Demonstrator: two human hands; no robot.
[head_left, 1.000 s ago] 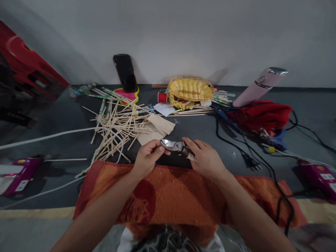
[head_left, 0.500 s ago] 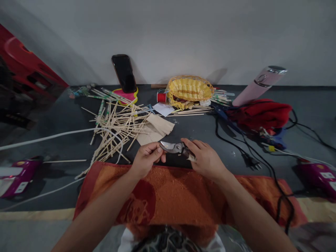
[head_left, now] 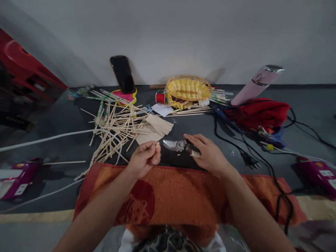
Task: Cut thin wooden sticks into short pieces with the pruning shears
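My right hand [head_left: 207, 152] is wrapped round the handles of a pair of pruning shears [head_left: 178, 145], whose metal blade points left. Just left of the blade tip, my left hand [head_left: 145, 157] pinches a small pale piece [head_left: 158, 145], mostly covered by the fingers; its kind cannot be made out. Blade and left fingers are apart. A tiny pale offcut [head_left: 179, 154] lies on the dark surface below the shears. Both forearms reach over an orange towel [head_left: 181, 196].
Thin wooden sticks [head_left: 118, 126] lie heaped at left, beside brown paper [head_left: 157, 126]. Behind stand a phone [head_left: 123, 75], red thread spool [head_left: 160, 97] and yellow basket [head_left: 189, 88]. Right are a pink flask [head_left: 257, 85], red cloth [head_left: 262, 113] and black cable [head_left: 249, 159]. Purple glue-gun-like devices flank both sides.
The shears have moved slightly right, away from my left fingers. My left hand has turned, showing a pale piece at its fingertips. A tiny offcut now shows on the surface.
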